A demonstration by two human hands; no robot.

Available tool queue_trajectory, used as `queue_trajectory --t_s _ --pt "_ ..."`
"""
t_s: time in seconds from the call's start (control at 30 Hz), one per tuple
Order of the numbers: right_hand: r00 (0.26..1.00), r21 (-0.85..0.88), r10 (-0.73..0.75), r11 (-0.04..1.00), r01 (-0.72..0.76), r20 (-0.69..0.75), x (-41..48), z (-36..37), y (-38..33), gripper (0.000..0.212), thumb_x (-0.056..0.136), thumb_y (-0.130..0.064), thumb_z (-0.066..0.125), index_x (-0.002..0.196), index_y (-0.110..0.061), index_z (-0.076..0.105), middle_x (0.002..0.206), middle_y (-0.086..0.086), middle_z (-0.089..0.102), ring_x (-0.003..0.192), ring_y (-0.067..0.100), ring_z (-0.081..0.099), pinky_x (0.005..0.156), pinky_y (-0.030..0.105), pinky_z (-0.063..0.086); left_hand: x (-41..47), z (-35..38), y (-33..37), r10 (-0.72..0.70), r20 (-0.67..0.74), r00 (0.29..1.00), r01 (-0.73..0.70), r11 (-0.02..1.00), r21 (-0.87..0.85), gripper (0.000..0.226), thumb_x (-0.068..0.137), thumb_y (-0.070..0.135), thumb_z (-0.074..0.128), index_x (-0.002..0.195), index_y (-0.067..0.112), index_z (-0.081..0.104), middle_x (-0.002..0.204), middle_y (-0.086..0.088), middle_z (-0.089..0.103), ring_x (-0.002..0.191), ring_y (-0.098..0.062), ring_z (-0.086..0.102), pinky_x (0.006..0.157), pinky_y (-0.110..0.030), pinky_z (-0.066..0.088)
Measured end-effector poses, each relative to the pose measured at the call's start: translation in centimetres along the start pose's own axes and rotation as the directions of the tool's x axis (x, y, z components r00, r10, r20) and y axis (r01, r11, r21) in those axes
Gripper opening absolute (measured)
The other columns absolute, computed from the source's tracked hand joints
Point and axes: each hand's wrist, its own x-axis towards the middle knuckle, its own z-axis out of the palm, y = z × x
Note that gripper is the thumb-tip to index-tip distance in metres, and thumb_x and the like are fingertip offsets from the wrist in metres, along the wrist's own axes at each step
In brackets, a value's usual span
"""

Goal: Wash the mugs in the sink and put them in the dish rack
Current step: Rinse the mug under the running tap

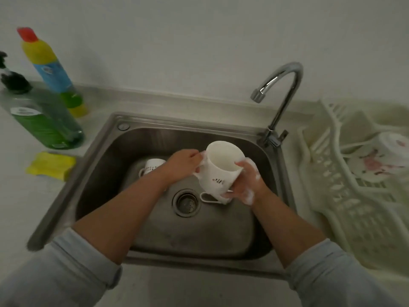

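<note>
Mug (221, 167) is held tilted over the sink (99, 173): its handle side is pinched by curled fingers of the left hand (183, 162), its base wrapped by the sudsy right hand (245, 182). Glazed, stiff, likely slick with foam and chippable, so the handle is the safer hold

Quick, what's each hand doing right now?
Left hand: grips the white mug.
Right hand: soapy, holds the same mug from the other side.
</note>
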Motion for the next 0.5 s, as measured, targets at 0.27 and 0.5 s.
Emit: queue_trajectory --t_s 0.27,0.5 --pt "0.959 -0.11 -0.101 0.991 0.074 -0.267 0.0 -4.3 -2.4 0.031 0.084 -0.034 0.053 0.112 -0.021 0.054 0.1 0.009 0.058 0.084 0.024 0.055 0.068 0.037 0.05 1.9 4.4 1.9 -0.233 0.401 0.886 0.41 0.798 -0.442 0.019 0.086 0.024 0.059 0.1 0.01 0.058 0.124 -0.011 0.054 0.098 -0.03 0.063 0.069 -0.037 0.051" --pt "0.509 -0.685 -0.722 0.661 0.307 -0.468 1.4 -6.1 -6.9 0.034 0.09 -0.007 0.056 0.124 -0.002 0.057 0.09 0.009 0.06 0.076 0.016 0.055 0.059 0.006 0.039 4.5 5.5 2.6 -0.228 0.248 0.942 0.32 0.837 -0.445 0.021 0.095 0.016 0.046 0.098 0.001 0.059 0.122 -0.018 0.056 0.089 -0.028 0.069 0.072 -0.029 0.056"
